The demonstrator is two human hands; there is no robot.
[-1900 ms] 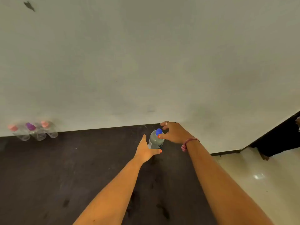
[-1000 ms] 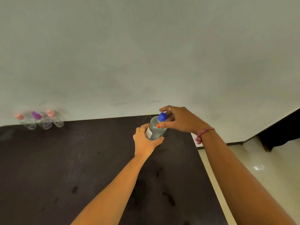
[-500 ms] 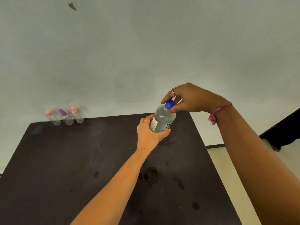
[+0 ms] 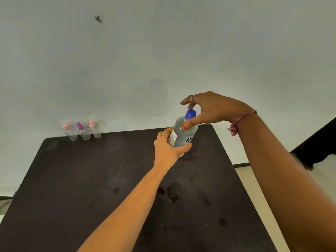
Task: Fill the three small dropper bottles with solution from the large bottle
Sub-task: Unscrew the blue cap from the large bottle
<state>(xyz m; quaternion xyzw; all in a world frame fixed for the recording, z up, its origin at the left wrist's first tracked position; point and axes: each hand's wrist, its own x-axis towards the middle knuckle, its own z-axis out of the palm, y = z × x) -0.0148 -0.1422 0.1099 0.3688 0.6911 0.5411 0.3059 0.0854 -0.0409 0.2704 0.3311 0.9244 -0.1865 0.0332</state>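
Observation:
The large clear bottle (image 4: 184,135) with a blue cap (image 4: 190,113) is held a little above the far right part of the dark table (image 4: 91,179). My left hand (image 4: 168,150) grips its lower body. My right hand (image 4: 213,110) arches over the cap, fingers curled behind it and the thumb tip on the bottle's shoulder. Three small clear dropper bottles stand in a row at the table's far left edge against the wall: a pink-capped one (image 4: 71,133), a purple-capped one (image 4: 84,133) and another pink-capped one (image 4: 95,131). All three caps are on.
A pale wall (image 4: 163,51) rises directly behind the table. Dark wet-looking stains (image 4: 173,191) mark the tabletop near its middle. Light floor (image 4: 254,188) runs along the table's right edge, with a dark opening (image 4: 316,142) beyond.
The view has tilted down and pulled back, showing more table. Both hands have lifted the large bottle slightly. My right thumb has slid from the cap down to the bottle's shoulder.

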